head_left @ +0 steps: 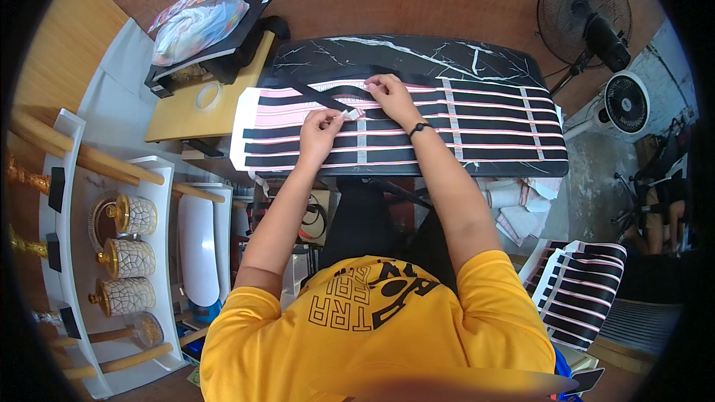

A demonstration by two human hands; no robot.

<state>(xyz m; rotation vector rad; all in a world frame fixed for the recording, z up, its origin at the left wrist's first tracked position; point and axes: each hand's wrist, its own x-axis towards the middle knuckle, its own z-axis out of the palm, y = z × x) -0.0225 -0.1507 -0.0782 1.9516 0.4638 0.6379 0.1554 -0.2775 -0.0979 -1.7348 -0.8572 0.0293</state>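
Observation:
A long pale sheet (279,113) with pink lines and rows of black strips lies across the black marble-patterned table (350,50). Over its left part a loose black strip (320,94) bends up and crosses pink printed rows. My left hand (320,132) is closed in a pinch on a small white-and-pink tab (354,114), close to the lower end of that strip. Farther right and a little higher, my right hand (393,98) pinches the black strip at its raised curve; its fingertips partly hide the grip. Pale bands (451,119) run across the fixed strips.
To the left, a wooden side table (170,125) bears a tape roll (208,96) and a black device (216,52) under a plastic bag. A white shelf (160,253) holds gold-lidded jars. Two fans (585,15) stand right. Another striped sheet (581,290) lies lower right; a person sits beyond.

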